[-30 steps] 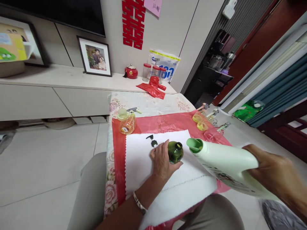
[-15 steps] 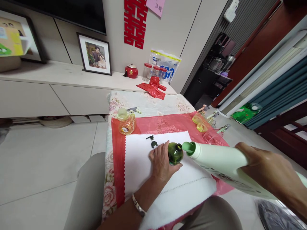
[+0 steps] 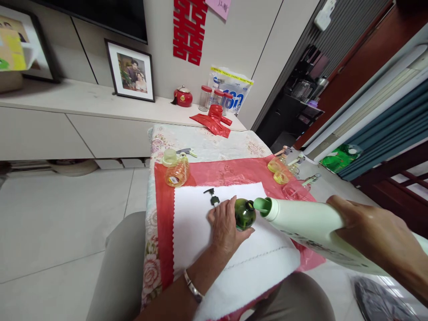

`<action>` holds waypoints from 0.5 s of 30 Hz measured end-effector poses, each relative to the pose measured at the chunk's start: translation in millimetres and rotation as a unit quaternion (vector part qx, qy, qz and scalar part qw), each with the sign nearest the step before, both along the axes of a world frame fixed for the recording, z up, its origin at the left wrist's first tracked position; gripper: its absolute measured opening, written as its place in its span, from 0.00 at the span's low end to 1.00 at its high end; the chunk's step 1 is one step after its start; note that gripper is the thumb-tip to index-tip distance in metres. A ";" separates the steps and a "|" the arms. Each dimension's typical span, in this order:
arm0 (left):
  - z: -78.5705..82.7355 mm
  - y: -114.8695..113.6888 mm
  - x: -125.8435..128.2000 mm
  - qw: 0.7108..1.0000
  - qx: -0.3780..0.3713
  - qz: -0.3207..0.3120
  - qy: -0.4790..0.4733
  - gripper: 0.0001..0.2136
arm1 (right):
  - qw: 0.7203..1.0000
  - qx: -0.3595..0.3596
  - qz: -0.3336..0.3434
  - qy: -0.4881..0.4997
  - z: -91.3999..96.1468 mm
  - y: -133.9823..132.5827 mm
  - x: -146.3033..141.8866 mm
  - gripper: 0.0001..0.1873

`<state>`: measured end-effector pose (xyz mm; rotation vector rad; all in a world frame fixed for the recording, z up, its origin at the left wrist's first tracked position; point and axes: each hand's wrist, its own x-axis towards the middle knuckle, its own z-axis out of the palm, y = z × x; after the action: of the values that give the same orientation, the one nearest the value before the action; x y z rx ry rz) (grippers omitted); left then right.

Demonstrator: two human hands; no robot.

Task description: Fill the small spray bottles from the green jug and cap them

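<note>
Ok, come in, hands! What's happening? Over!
Left grip: on round translucent green bottle. Right grip: pale-green plastic jug, spout near bottle's mouth. Dark plastic pump top beside left grip, clear of spout.

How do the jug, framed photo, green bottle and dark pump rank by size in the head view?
Largest to smallest, as they look:
1. jug, probably enlarged by nearness
2. framed photo
3. green bottle, partly covered
4. dark pump

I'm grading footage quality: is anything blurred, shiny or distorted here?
Head view: the left hand and dark green bottle look fairly sharp, the right hand softer; head view: a pale sheen on the red plastic sheet; head view: the brown door leans steeply, probably lens distortion or camera tilt.
</note>
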<state>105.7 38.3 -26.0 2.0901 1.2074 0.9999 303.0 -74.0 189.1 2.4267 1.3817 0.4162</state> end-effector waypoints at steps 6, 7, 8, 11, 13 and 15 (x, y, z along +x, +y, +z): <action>0.6 -1.4 -0.5 1.000 0.006 -0.002 0.007 0.49 | 0.996 -0.079 -0.024 -0.020 6.4 2.6 -2.3 0.11; 0.5 -1.4 -0.4 1.000 0.007 -0.002 0.007 0.49 | 0.996 -0.080 -0.020 -0.020 6.6 2.7 -2.2 0.10; 0.4 -1.4 -0.2 1.000 0.008 -0.002 0.008 0.49 | 0.997 -0.078 -0.015 -0.020 6.5 2.7 -1.9 0.10; 0.5 -1.0 0.3 1.000 0.009 0.001 0.008 0.48 | 0.997 -0.079 -0.009 -0.024 6.3 2.7 -1.1 0.11; 0.8 -0.9 0.3 1.000 0.009 0.001 0.007 0.48 | 0.996 -0.086 -0.015 -0.027 6.9 2.8 -0.9 0.11; 0.8 -1.1 0.2 1.000 0.010 0.001 0.006 0.48 | 0.995 -0.095 -0.018 -0.032 8.3 2.9 -1.1 0.10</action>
<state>105.9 37.2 -25.2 2.1136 1.2094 1.0054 301.9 -71.1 197.3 2.2612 1.2861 0.3355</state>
